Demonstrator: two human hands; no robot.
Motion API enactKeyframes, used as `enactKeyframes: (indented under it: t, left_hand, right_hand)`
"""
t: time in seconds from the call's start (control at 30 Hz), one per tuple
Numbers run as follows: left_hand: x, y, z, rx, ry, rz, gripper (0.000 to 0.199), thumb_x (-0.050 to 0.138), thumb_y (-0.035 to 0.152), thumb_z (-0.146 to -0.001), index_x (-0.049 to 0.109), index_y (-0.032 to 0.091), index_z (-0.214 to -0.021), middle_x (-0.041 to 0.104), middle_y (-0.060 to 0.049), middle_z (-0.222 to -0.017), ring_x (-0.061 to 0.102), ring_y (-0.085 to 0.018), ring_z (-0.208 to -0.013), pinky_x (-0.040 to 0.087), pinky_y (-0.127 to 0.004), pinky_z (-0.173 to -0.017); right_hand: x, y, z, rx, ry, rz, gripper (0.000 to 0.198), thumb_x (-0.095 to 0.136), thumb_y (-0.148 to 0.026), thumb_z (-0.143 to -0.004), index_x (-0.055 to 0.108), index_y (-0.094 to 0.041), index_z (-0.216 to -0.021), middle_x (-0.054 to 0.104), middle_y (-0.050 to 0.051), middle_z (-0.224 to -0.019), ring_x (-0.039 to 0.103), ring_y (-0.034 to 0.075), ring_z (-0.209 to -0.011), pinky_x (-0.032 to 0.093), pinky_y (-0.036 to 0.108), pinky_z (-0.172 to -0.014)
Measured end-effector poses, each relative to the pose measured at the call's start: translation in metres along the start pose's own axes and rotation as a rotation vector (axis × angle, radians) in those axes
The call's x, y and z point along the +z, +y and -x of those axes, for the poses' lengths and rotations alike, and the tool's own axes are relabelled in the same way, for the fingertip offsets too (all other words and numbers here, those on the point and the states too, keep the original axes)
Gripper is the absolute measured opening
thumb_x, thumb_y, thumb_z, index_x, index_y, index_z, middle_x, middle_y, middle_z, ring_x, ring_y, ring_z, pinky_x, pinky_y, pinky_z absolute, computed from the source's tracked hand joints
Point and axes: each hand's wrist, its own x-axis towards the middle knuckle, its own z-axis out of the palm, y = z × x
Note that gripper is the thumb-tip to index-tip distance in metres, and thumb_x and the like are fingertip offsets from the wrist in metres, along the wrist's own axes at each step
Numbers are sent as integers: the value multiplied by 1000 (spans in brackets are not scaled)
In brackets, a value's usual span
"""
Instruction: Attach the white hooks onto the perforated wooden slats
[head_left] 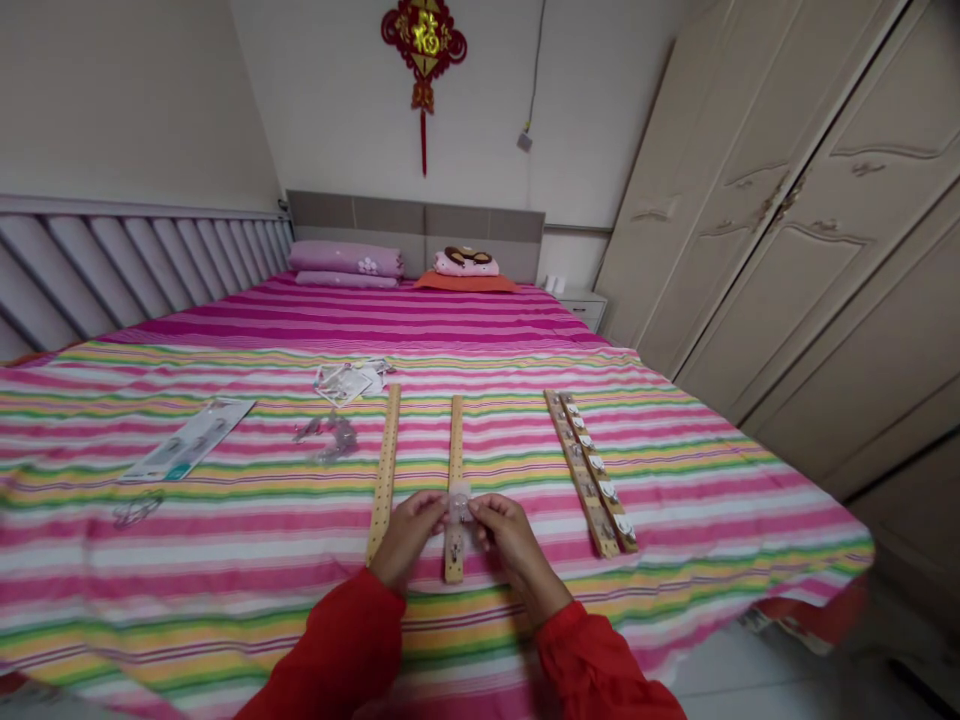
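Observation:
My left hand (pixel 415 532) and my right hand (pixel 510 535) meet over the middle wooden strip (pixel 456 440), fingertips pinched on either side of a small clear plastic piece (pixel 460 506). What kind of piece it is I cannot make out. Just below it, a small metal fitting (pixel 454 550) sits near the strip's close end. To the left lies another wooden strip (pixel 386 460) with rows of holes, its near end partly hidden by my left hand. Two more strips (pixel 585 470) lie side by side on the right, carrying several small metal and white pieces.
Striped cloth (pixel 247 560) covers the bed. On the left are a long clear-and-white package (pixel 187 440), a tangle of thin wire-like loops (pixel 138 508), a crumpled grey clear heap (pixel 337 438) and a pile of white cards (pixel 352 380). Wardrobes (pixel 810 230) stand at the right.

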Motion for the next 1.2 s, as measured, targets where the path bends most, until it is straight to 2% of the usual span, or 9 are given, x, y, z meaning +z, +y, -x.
enactKeyframes:
  t: [0.1, 0.23, 0.33, 0.57, 0.77, 0.87, 0.97, 1.2]
  left_hand:
    - [-1, -1, -13, 44, -17, -80, 38, 76, 41, -54, 66, 13, -77, 66, -2, -69, 58, -11, -64, 44, -22, -60]
    - [-3, -10, -28, 72, 24, -138, 34, 75, 39, -53, 64, 13, -73, 65, -2, -65, 58, -12, -60, 44, -23, -57]
    - [-6, -22, -39, 97, 63, -178, 32, 73, 38, -53, 63, 13, -70, 64, -1, -62, 57, -12, -56, 43, -23, -53]
    - [-11, -39, -53, 112, 81, -284, 24, 66, 36, -58, 61, 15, -69, 63, -1, -63, 58, -14, -58, 45, -25, -54]
    - [-10, -40, -56, 104, 101, -393, 15, 58, 31, -64, 60, 17, -69, 61, -1, -62, 57, -15, -59, 42, -24, -52]
    - [-9, -39, -57, 143, 113, -444, 13, 57, 30, -65, 60, 17, -67, 62, -1, -62, 58, -15, -60, 43, -25, -55]
    - [-8, -40, -60, 181, 127, -466, 12, 57, 29, -65, 60, 17, -66, 63, -1, -62, 59, -16, -61, 44, -26, -60]
    - [-7, -40, -59, 189, 156, -498, 9, 56, 26, -65, 60, 18, -67, 63, -1, -61, 59, -16, -60, 44, -27, -59]
  right_hand:
    - [1, 4, -11, 14, 56, 9, 25, 75, -36, -57, 62, -14, -60, 52, -4, -38, 41, 7, -34, 28, 20, -37]
    - [4, 13, -21, 13, 112, -9, 22, 75, -31, -53, 63, -13, -60, 60, 0, -44, 49, 9, -39, 35, 21, -39]
    - [5, 21, -26, 11, 152, -14, 21, 74, -29, -50, 62, -14, -59, 60, 0, -44, 50, 10, -38, 37, 21, -39]
    - [5, 34, -33, -22, 197, 59, 16, 69, -28, -54, 58, -17, -58, 54, -5, -38, 45, 9, -33, 35, 20, -35]
    - [4, 38, -35, -45, 217, 93, 15, 67, -29, -56, 56, -17, -58, 53, -6, -37, 45, 9, -32, 34, 20, -34]
    - [4, 38, -35, -39, 220, 106, 15, 67, -29, -57, 56, -18, -57, 51, -7, -36, 43, 9, -31, 32, 19, -33]
    - [4, 37, -35, -32, 223, 115, 15, 67, -29, -57, 56, -18, -58, 51, -7, -36, 42, 9, -31, 31, 20, -33]
    - [5, 39, -35, -49, 228, 129, 15, 66, -29, -58, 54, -20, -56, 49, -7, -36, 40, 9, -32, 30, 21, -34]
